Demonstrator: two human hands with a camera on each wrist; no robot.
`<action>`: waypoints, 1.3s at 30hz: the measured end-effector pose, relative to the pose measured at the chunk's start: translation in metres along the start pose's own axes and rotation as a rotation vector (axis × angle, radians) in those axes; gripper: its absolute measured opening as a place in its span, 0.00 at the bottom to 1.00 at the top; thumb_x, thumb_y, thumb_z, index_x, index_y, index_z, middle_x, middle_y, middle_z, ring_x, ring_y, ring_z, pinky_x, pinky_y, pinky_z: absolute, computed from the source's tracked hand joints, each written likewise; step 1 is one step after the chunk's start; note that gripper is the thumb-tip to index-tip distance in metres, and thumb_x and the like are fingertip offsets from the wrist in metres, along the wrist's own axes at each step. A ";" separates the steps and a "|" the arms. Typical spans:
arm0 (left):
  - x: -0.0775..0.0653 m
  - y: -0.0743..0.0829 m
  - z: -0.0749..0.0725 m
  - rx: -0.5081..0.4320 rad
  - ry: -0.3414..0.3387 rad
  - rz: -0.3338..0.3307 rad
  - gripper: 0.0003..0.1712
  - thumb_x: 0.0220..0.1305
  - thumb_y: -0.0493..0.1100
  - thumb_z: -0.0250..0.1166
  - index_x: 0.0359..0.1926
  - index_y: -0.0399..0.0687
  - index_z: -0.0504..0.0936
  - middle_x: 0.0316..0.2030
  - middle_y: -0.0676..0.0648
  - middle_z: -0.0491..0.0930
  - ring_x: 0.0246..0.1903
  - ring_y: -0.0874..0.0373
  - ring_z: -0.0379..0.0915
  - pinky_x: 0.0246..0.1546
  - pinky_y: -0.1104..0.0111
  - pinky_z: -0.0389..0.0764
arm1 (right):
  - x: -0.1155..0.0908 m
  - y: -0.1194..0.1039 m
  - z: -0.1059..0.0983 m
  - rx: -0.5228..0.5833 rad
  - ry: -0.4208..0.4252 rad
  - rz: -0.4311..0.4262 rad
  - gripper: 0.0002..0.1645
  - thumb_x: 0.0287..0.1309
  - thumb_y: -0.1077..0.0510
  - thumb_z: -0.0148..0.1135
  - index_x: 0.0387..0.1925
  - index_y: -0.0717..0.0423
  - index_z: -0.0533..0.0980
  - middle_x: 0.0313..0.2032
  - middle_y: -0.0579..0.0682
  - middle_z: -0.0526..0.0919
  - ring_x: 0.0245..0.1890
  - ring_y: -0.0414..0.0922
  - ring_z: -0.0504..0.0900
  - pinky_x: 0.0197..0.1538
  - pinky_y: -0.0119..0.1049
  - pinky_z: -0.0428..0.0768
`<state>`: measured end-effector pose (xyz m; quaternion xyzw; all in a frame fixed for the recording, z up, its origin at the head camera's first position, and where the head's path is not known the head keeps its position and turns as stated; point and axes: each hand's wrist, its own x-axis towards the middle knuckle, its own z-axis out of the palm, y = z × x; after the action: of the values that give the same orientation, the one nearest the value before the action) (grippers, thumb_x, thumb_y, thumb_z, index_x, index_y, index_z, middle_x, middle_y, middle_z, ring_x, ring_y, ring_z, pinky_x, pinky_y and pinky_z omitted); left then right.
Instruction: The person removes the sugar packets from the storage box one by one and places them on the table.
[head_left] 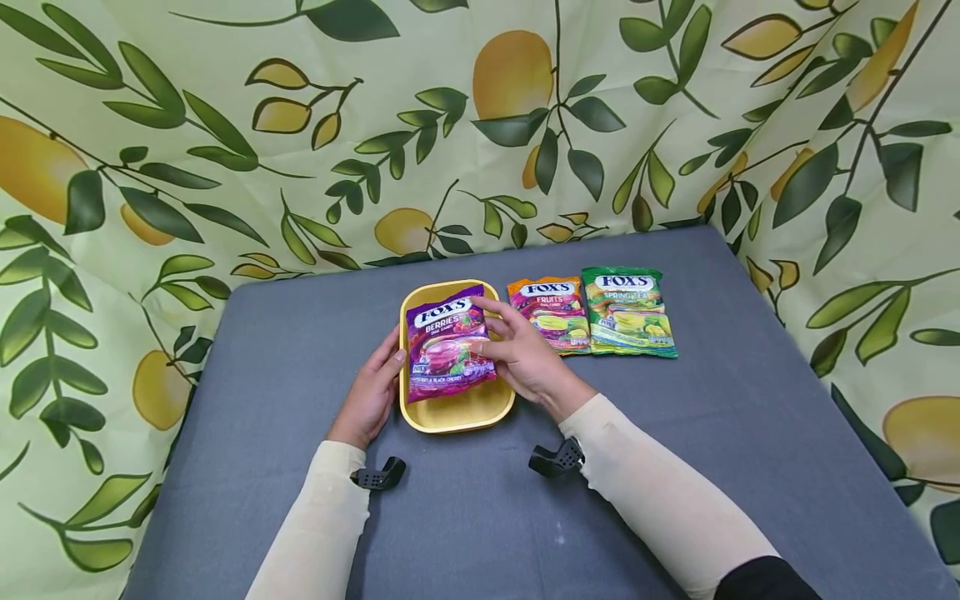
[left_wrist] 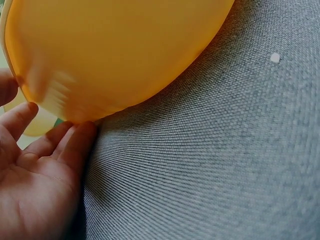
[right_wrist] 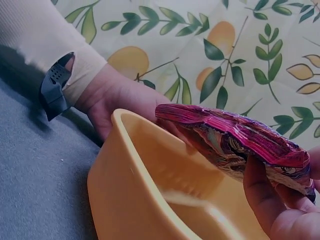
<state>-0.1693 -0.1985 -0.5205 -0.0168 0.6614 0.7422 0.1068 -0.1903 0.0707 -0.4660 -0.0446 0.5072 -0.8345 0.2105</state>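
Observation:
A purple bag of Fox's Berries candy (head_left: 444,357) is tilted over the yellow tub (head_left: 457,421). My right hand (head_left: 525,354) pinches the bag's right edge between thumb and fingers; the right wrist view shows the bag (right_wrist: 235,145) above the tub's rim (right_wrist: 125,117). My left hand (head_left: 372,392) rests at the tub's left side. Up close in the left wrist view, the fingers of this hand (left_wrist: 45,175) touch the outside of the tub wall (left_wrist: 130,50), holding nothing else.
Right of the tub lie an orange Fox's Fruits bag (head_left: 550,317) and a green Spring Tea bag (head_left: 630,312), side by side. A grey cloth (head_left: 675,467) covers the table. Behind it hangs a fruit-and-leaf patterned curtain (head_left: 420,158).

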 end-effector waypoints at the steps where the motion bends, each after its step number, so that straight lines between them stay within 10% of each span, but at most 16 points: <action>1: 0.000 0.000 0.000 -0.001 0.000 0.001 0.36 0.88 0.51 0.54 0.88 0.57 0.56 0.84 0.52 0.56 0.78 0.53 0.60 0.74 0.60 0.67 | -0.001 -0.001 -0.001 -0.002 0.000 -0.005 0.43 0.74 0.78 0.57 0.82 0.47 0.66 0.72 0.61 0.70 0.66 0.63 0.78 0.60 0.51 0.85; 39: -0.001 0.000 0.000 -0.026 -0.051 0.035 0.36 0.89 0.46 0.53 0.89 0.55 0.53 0.85 0.53 0.52 0.80 0.56 0.54 0.74 0.63 0.66 | -0.065 -0.048 -0.111 -0.001 0.091 -0.104 0.44 0.77 0.73 0.59 0.85 0.46 0.62 0.81 0.57 0.58 0.73 0.60 0.70 0.61 0.52 0.82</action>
<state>-0.1688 -0.1988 -0.5208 0.0120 0.6488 0.7528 0.1104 -0.1778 0.2074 -0.4691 -0.0331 0.5135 -0.8453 0.1438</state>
